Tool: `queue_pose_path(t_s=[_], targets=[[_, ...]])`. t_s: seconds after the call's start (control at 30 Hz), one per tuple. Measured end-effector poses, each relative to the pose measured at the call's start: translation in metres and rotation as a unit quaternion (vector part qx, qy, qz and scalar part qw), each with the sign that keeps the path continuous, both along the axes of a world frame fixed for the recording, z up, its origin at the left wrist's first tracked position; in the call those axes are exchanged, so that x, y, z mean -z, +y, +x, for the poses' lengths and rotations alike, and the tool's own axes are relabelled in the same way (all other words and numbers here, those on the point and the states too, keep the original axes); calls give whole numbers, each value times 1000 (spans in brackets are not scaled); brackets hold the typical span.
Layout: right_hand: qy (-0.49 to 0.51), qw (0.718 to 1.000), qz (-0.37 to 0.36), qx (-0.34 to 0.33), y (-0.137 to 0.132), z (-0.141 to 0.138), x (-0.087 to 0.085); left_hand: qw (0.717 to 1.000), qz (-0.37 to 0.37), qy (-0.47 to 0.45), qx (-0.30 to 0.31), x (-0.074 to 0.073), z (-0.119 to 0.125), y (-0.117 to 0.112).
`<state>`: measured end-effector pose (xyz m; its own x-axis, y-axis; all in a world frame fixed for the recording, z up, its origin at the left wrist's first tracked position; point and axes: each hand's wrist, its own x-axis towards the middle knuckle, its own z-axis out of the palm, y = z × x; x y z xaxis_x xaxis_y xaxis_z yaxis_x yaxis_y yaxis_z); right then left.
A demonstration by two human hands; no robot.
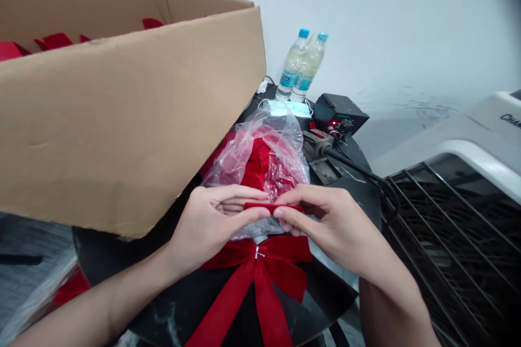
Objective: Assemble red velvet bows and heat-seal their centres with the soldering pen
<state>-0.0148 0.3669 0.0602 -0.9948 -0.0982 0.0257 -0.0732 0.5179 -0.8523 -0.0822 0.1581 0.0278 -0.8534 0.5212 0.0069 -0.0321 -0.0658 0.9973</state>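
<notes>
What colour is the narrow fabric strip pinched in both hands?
The narrow fabric strip is red, with no pattern visible; it shows best in the head view.

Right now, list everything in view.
table: one, black, lower centre
red strip: one, red, centre
bow: one, red, table front
tie: one, silver, bow's middle
cardboard box: one, brown, left
plastic bag: one, clear, behind strip
red pieces: several, red, in box and bag
bottles: two, clear, blue-capped, back
face mask: one, light blue, before bottles
dial unit: one, black, right of mask
thick cable: one, black, right of bag
grilled appliance: one, white and black, right
wall: one, white, background
left hand: one, bare, pinching red strip
right hand: one, bare, pinching red strip
</notes>
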Motion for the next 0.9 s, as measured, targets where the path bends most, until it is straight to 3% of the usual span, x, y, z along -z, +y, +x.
queue_pose_path(t_s=[0.37,0.67,0.8,0.9], targets=[[-28,999,31,-28,1,-3,-5,1000,-26,-10,3,-1,-1,-2],[29,988,132,-67,2,-3,-1,995,-91,20,19,1,-5,2],[54,985,151,-71,-1,6,5,979,-143,133,66,0,-4,-3],[40,987,150,-48,-1,31,5,937,-204,231,163,0,2,-12]])
